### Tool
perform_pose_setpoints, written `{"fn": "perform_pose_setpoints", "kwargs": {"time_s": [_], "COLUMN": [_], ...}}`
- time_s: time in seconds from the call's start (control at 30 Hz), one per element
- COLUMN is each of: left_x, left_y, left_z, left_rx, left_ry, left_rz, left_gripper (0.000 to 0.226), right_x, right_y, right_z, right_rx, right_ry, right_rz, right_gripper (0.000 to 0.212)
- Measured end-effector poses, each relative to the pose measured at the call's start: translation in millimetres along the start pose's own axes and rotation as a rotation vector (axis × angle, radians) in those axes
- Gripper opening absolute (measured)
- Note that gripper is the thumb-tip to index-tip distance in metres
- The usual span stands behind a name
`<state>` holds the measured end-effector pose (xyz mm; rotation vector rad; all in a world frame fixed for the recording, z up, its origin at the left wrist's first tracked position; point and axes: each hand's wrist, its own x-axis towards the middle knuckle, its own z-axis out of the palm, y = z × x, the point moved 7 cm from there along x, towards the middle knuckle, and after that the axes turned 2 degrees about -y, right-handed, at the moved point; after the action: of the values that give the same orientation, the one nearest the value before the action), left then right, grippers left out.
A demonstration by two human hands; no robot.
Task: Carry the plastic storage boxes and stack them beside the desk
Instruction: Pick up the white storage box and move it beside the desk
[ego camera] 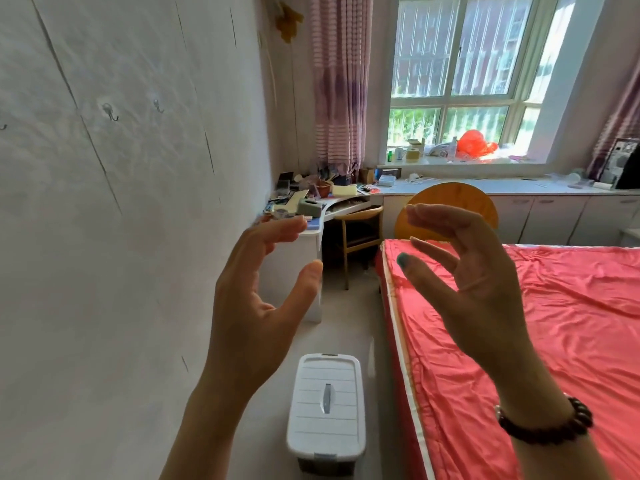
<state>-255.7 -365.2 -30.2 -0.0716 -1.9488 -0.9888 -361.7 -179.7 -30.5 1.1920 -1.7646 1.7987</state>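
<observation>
One plastic storage box with a white ribbed lid and a grey handle stands on the floor, in the aisle between the wall and the bed. My left hand and my right hand are raised in front of me, above the box and apart from it. Both hands are empty, palms facing each other, fingers curved and spread. The white desk stands farther ahead against the left wall, its top covered with clutter.
A bed with a red cover fills the right side. A wooden chair sits under the desk, and a round orange board leans behind the bed. White cabinets run under the window. The wall borders the narrow aisle on the left.
</observation>
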Motion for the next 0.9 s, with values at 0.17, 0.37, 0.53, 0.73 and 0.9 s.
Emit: {"fn": "perform_pose_setpoints", "kwargs": {"time_s": [0.17,0.37,0.53,0.73,0.9], "left_x": [38.5,92.3,136.3,172.0,182.7], "left_y": [-58.9,-140.1,-205.3,-285.9,-350.4], "left_z": [13.6,27.0,29.4,36.6,54.4], "left_rx": [-0.018,-0.048,-0.058,-0.105,-0.156], "left_ry": [-0.002,-0.023,-0.056,-0.102,-0.131], "left_rz": [-0.035,-0.050,-0.055,-0.096,-0.204], "left_gripper": [0.036,0.037,0.038,0.037,0.037], "right_x": [35.6,82.8,122.0,151.1,157.3], "right_y": [52.8,117.5,167.1,229.7,286.4], "right_z": [22.9,55.2,91.7,127.8,141.5], "right_rx": [-0.032,-0.095,-0.115,-0.122,-0.137], "right_ry": [-0.008,0.015,0.043,0.075,0.066], "right_rz": [0.051,0.076,0.090,0.149,0.245], "right_gripper": [0.047,0.046,0.046,0.046,0.045]}}
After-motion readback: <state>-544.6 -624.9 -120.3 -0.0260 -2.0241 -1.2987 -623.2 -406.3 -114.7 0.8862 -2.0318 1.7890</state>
